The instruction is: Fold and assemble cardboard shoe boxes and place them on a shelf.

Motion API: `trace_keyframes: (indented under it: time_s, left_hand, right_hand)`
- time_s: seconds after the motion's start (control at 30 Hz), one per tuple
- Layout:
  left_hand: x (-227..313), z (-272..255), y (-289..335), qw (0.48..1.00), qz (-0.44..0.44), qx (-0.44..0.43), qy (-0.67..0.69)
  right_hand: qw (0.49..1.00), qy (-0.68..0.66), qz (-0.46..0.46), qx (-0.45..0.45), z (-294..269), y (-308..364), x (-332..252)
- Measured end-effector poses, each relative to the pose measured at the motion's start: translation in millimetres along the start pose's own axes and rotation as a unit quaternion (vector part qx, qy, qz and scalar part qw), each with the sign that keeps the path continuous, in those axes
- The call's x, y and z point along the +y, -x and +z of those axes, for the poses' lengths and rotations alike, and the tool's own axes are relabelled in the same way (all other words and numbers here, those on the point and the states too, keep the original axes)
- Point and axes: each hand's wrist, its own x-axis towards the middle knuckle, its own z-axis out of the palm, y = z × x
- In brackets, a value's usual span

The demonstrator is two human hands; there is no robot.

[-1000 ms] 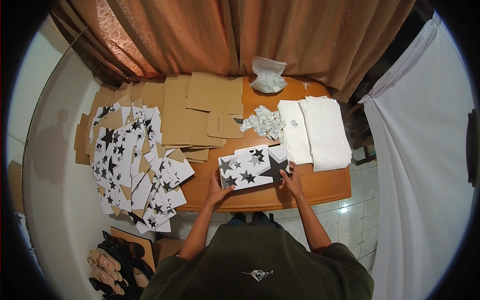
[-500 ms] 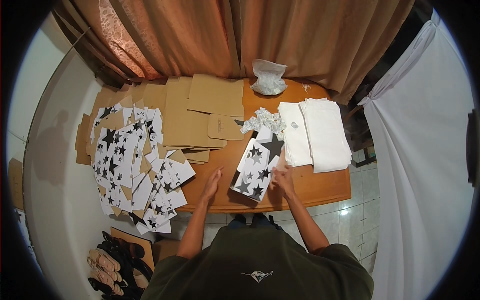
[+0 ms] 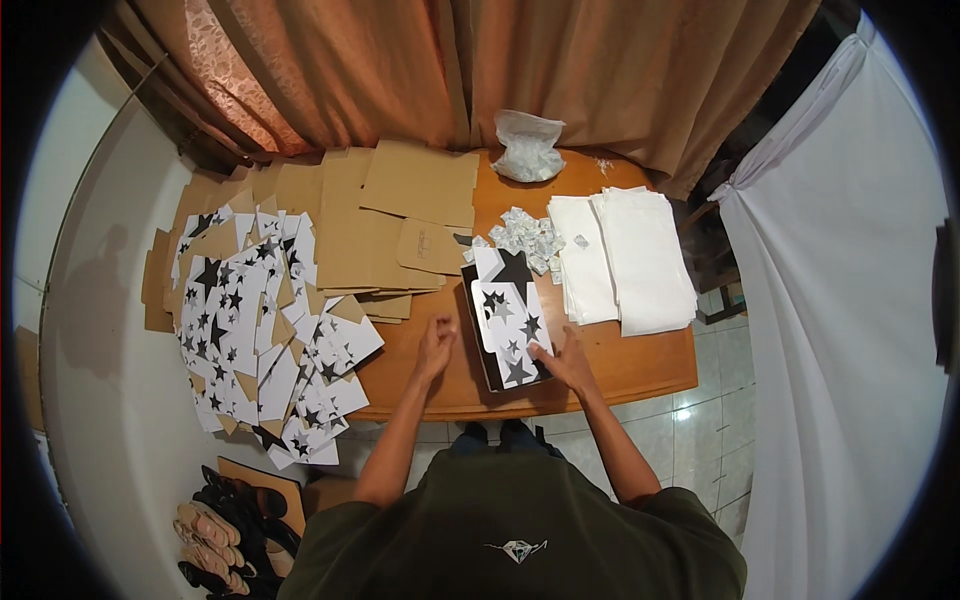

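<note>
A shoebox-like carton (image 3: 497, 345), white with black and grey stars on its lid and dark along its left side, lies lengthwise before me near the table's front edge. My right hand (image 3: 566, 362) is at its lower right side, thumb by the lid and fingers spread, not wrapped round anything. To the left of the box and apart from it, my left hand (image 3: 436, 346) hovers with loosely bent fingers and nothing visible in it. Just beyond the box lies a heap of small white sachets (image 3: 530, 236).
Star-printed flat cartons (image 3: 225, 340) spread over the table's left side, beside stacked brown cardboard sheets (image 3: 370, 235). White paper stacks (image 3: 645, 265) lie to the right, with one sachet on top. A plastic bag (image 3: 528, 150) stands at the back. Shoes (image 3: 215, 535) are piled at lower left.
The box has turned from a slant to nearly straight and its dark left side now shows. My left hand has moved slightly right, its fingers more bent; the right hand's fingers have spread.
</note>
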Motion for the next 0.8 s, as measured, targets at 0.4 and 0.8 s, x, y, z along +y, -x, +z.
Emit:
trace_keyframes:
  time_s: [0.4, 0.8]
  left_hand:
    - [19, 5, -76, 0.988, 0.149, -0.033, 0.001]
    - [12, -4, -5, 0.996, 0.031, 0.085, -0.005]
  right_hand:
    - [0.992, -0.101, 0.068, -0.031, 4, -7, 36]
    - [0.967, -0.226, 0.065, 0.097, 0, -27, 17]
